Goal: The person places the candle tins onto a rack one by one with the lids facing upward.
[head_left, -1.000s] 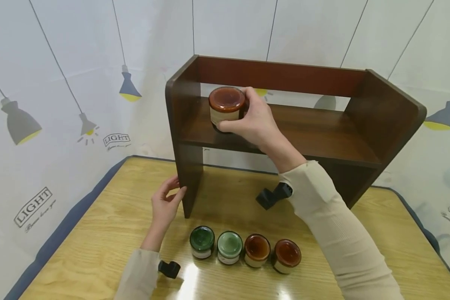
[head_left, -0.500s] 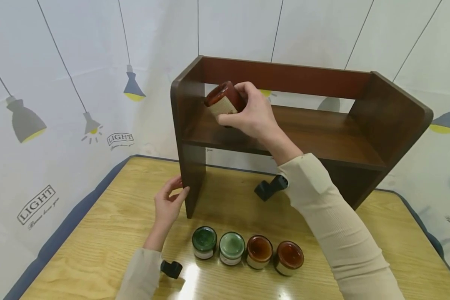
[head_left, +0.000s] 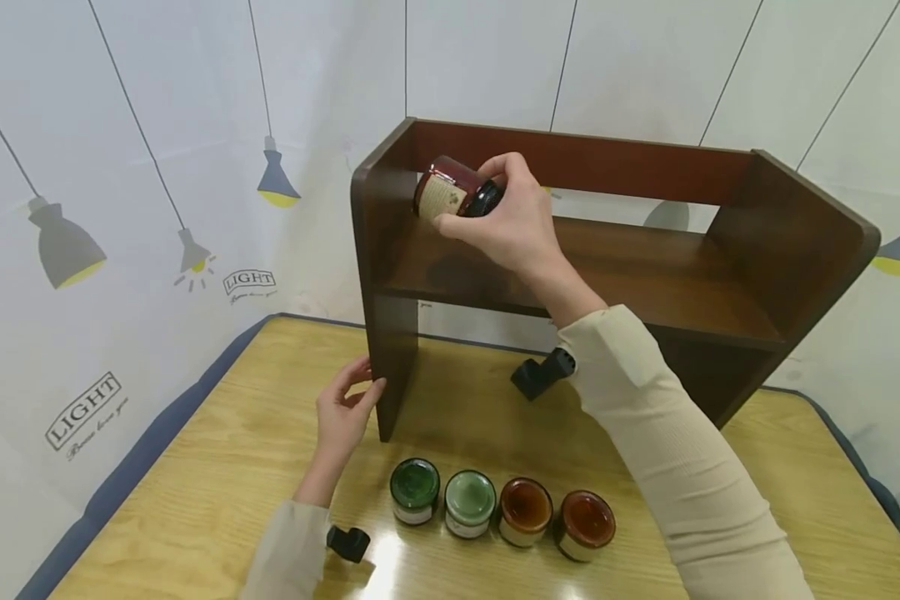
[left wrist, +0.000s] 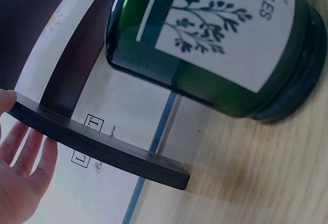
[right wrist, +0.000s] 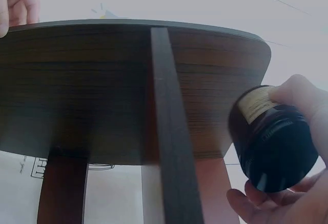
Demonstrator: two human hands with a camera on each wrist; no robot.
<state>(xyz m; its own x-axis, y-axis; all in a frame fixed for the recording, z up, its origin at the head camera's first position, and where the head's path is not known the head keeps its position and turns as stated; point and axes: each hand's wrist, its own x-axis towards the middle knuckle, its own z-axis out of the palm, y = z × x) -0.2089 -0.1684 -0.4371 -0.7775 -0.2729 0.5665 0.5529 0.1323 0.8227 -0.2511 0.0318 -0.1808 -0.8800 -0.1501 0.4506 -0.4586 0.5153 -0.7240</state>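
My right hand (head_left: 521,217) grips a red-brown glass candle jar (head_left: 442,187) with a cream label and a black lid. It holds the jar tipped on its side above the left end of the wooden shelf's upper board (head_left: 630,258). The black lid (right wrist: 282,152) faces the camera in the right wrist view. My left hand (head_left: 342,417) holds the shelf's left side panel (head_left: 393,367) low down, thumb on one side and fingers on the other. In the left wrist view, a dark green candle jar (left wrist: 205,39) looms close, its label reading "CANDLES".
On the table in front of the shelf stands a row of jars, glass bases up: dark green (head_left: 415,490), light green (head_left: 470,502), and two red-brown, one amber-toned (head_left: 526,510) and one redder (head_left: 585,525). A lamp-patterned wall covering (head_left: 195,100) hangs behind.
The red-brown jar has gone from standing base up to lying tilted in my right hand, its base turned left and its lid turned right. My left hand keeps its place on the panel.
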